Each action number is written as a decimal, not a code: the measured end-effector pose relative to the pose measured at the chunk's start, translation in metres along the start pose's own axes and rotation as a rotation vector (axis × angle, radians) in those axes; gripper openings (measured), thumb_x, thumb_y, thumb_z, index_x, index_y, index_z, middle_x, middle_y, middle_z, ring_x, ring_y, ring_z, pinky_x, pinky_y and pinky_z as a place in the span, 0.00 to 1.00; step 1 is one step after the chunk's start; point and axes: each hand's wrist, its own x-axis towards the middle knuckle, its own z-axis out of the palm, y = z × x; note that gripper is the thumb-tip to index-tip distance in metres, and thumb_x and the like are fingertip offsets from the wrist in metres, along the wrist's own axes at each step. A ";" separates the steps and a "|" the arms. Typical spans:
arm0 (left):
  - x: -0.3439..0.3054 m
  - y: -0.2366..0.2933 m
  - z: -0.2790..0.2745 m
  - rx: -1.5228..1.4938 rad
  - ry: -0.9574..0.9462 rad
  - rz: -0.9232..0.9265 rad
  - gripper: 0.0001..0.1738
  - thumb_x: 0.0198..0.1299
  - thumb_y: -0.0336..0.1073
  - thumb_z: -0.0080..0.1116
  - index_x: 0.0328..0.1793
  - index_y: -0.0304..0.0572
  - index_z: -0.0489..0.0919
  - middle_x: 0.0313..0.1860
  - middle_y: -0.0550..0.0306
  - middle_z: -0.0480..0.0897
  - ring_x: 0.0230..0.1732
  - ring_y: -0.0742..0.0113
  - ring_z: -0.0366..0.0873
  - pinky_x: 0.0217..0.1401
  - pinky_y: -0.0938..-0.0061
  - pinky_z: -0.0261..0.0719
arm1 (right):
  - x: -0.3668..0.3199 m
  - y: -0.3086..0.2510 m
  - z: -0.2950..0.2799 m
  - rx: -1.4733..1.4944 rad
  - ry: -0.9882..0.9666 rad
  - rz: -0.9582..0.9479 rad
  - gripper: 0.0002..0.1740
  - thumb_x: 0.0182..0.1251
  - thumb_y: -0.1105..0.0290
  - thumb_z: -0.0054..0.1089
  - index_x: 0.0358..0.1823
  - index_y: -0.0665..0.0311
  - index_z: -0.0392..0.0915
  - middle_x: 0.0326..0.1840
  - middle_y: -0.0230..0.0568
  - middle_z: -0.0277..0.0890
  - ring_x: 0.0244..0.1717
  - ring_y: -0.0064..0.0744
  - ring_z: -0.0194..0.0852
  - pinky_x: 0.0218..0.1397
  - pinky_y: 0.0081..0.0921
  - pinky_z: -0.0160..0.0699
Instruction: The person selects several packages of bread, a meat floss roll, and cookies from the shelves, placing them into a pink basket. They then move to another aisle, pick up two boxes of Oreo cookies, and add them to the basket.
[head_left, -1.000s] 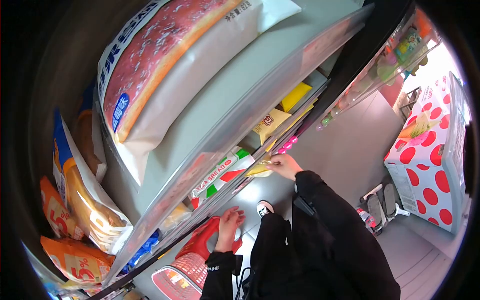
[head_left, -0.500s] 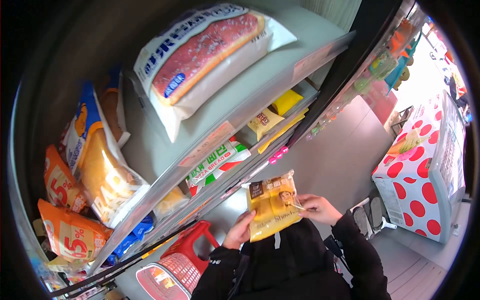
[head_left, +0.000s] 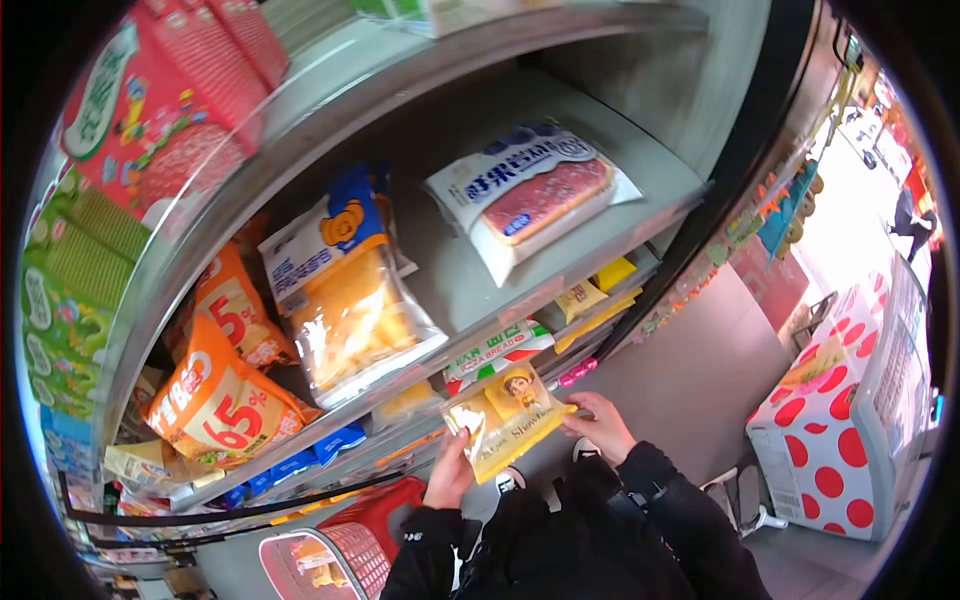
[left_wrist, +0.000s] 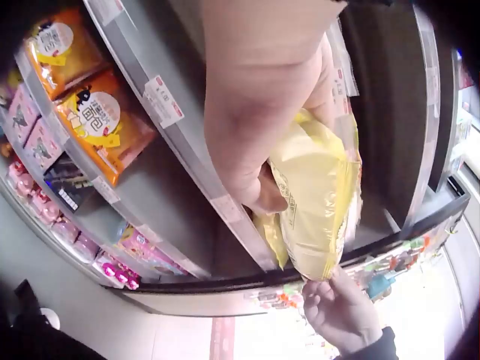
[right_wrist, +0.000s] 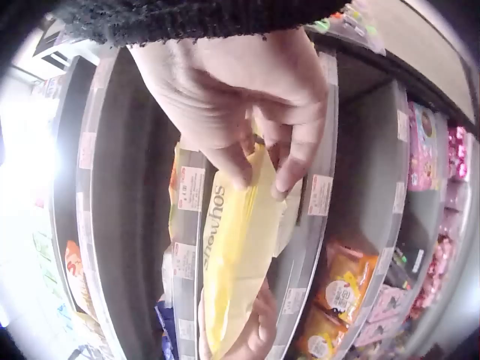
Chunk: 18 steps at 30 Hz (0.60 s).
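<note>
The yellow packet (head_left: 515, 415) sits just below and right of centre in the head view; its long axis slants from lower left to upper right, bridging the hands; the left hand (head_left: 449, 474) grips its lower-left end, thumb on the front; the right hand (head_left: 602, 426) pinches the right end between thumb and fingers; neither hand is nearer, both touching it.
</note>
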 end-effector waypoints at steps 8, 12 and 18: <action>0.088 0.005 -0.101 -0.089 -0.031 -0.041 0.17 0.58 0.34 0.43 0.53 0.37 0.66 0.53 0.52 0.69 0.54 0.61 0.66 0.57 0.66 0.64 | 0.058 -0.008 0.023 0.553 -0.229 0.334 0.18 0.60 0.60 0.48 0.46 0.63 0.63 0.38 0.45 0.72 0.37 0.32 0.72 0.39 0.25 0.72; 0.043 0.055 -0.037 2.205 -0.140 0.447 0.18 0.54 0.34 0.45 0.53 0.49 0.68 0.53 0.52 0.68 0.54 0.56 0.65 0.56 0.67 0.62 | 0.082 -0.005 0.041 0.459 -0.187 0.292 0.14 0.61 0.64 0.47 0.44 0.63 0.64 0.38 0.42 0.71 0.38 0.31 0.72 0.39 0.25 0.73; 0.064 0.042 -0.057 2.708 0.208 0.324 0.19 0.52 0.35 0.43 0.51 0.44 0.69 0.50 0.53 0.71 0.53 0.59 0.66 0.54 0.68 0.64 | 0.098 -0.002 0.043 0.432 -0.089 0.156 0.09 0.60 0.71 0.47 0.40 0.66 0.67 0.36 0.39 0.71 0.37 0.30 0.72 0.39 0.23 0.73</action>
